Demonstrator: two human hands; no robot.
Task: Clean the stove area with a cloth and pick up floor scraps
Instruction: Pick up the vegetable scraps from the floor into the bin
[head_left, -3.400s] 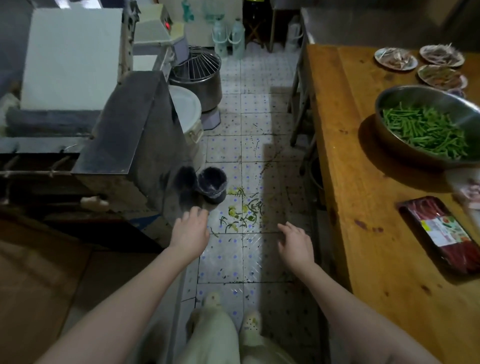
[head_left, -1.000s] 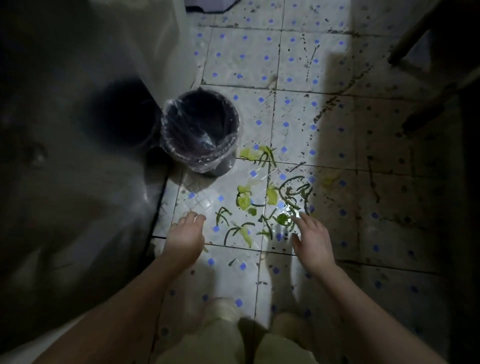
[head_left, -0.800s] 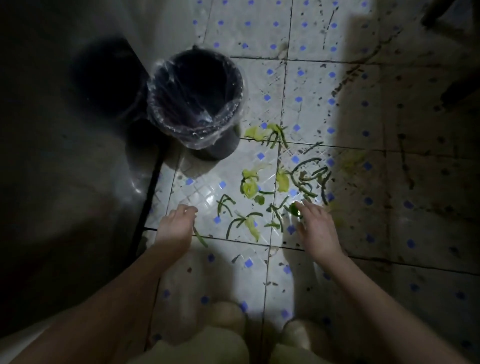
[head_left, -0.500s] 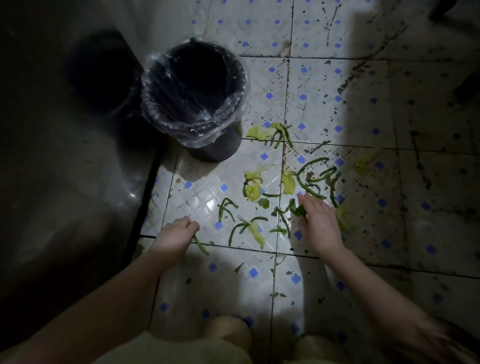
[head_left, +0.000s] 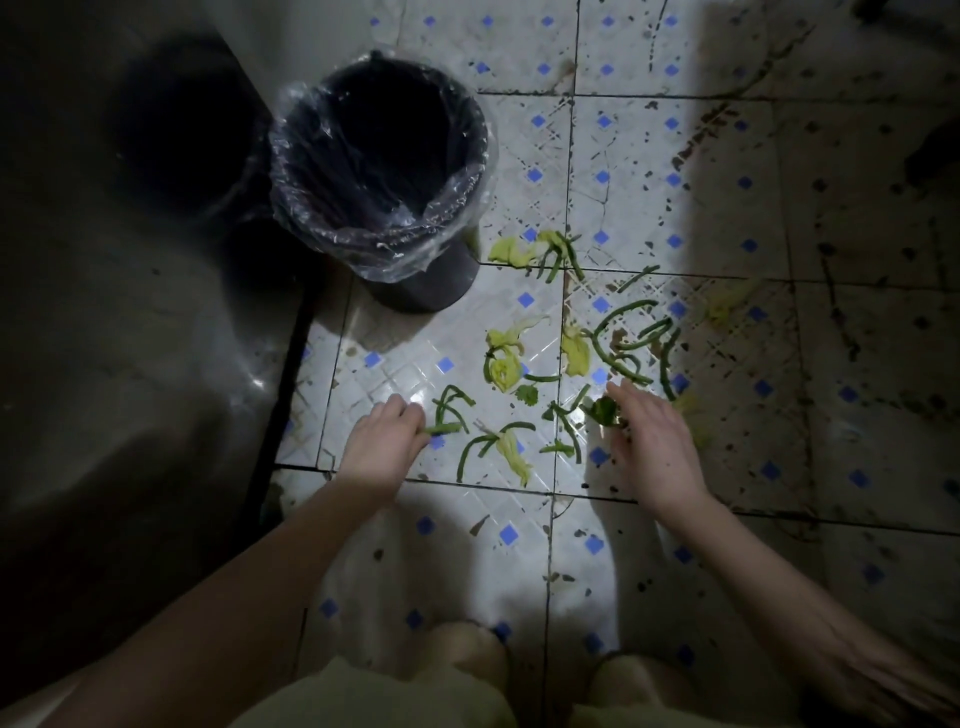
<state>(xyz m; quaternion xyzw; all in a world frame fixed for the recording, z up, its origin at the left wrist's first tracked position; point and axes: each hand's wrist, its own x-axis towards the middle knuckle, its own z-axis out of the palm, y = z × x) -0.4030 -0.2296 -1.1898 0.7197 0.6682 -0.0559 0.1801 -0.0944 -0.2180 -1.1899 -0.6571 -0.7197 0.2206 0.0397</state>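
1. Head view of the tiled floor: we place this moment in the scrap-gathering step. A dark steel cabinet closes off the left side.
2. Upright lined bin: it stands just beyond the scraps with its mouth open, and we judge it the drop point.
3. Our right hand: its fingers lie over a dark leaf scrap; we cannot tell whether they grip it.
4. Our left hand: its fingers are curled, pinching one bean piece.
5. Green scraps: beans and pale leaf bits lie scattered between the hands and the bin. The next move, we judge, calls for gathering more and lifting it across to the bin. Thin pieces lying flat on slick tile may resist pinching.
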